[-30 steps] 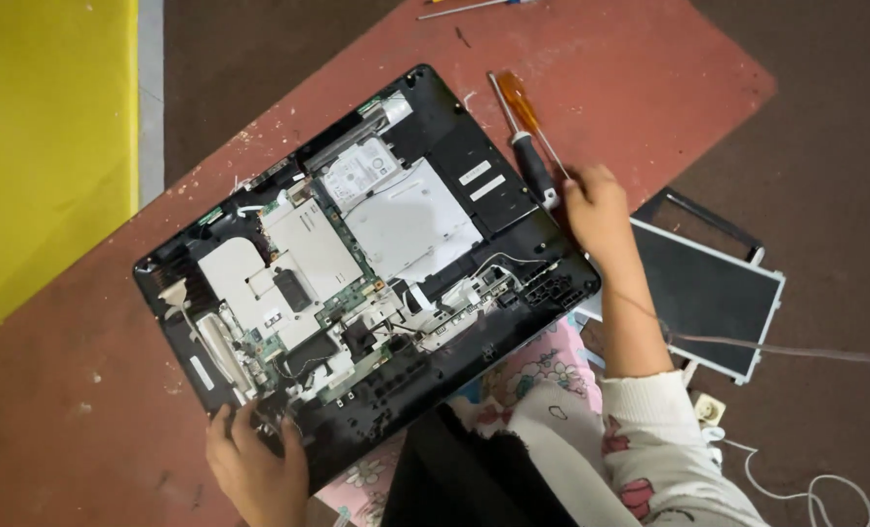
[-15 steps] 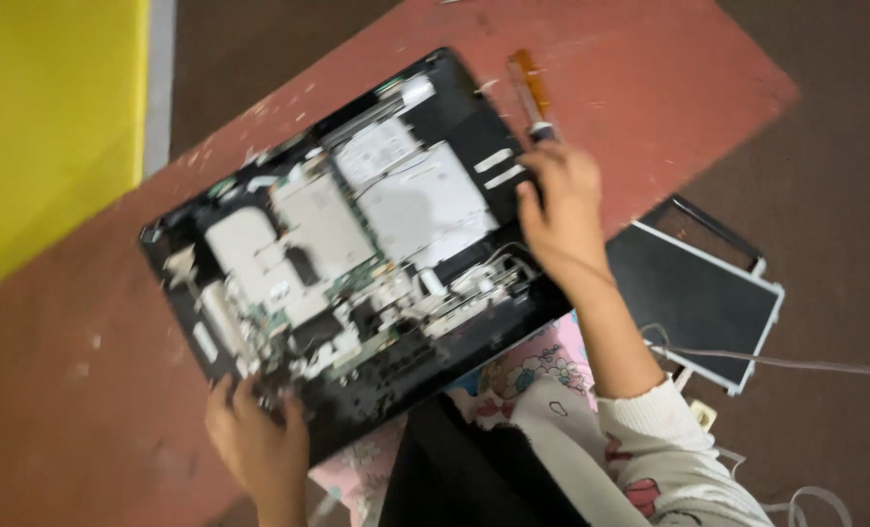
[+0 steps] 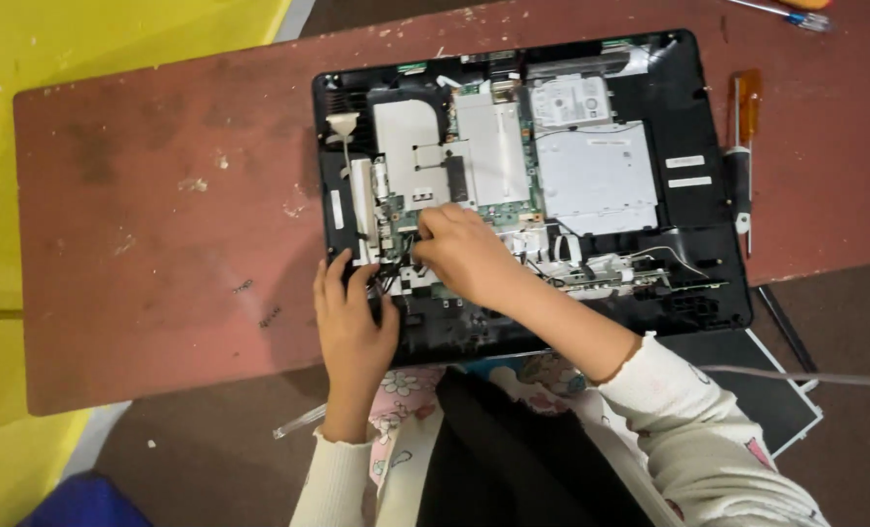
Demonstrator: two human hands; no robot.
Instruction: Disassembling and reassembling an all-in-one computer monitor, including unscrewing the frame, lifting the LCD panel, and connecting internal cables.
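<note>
An opened black laptop base [image 3: 693, 117] lies on a reddish-brown table [image 3: 161, 244], its circuit board, metal shields and silver drive exposed. My left hand [image 3: 352, 322] rests flat on the laptop's near left corner, fingers spread on the edge. My right hand [image 3: 464, 254] reaches across into the board's lower middle, fingertips pinched at small parts or wires there; what it pinches is hidden under the fingers.
A screwdriver with an orange handle [image 3: 744, 146] lies on the table just right of the laptop. Another tool [image 3: 781, 12] sits at the far right edge. A dark flat panel [image 3: 776, 390] lies below the table on the right. Yellow flooring borders the left side.
The laptop has turned from a diagonal to lie square with the table. My right hand left the laptop's right edge near the screwdriver and now sits on the board's middle. My left hand stays at the near left corner.
</note>
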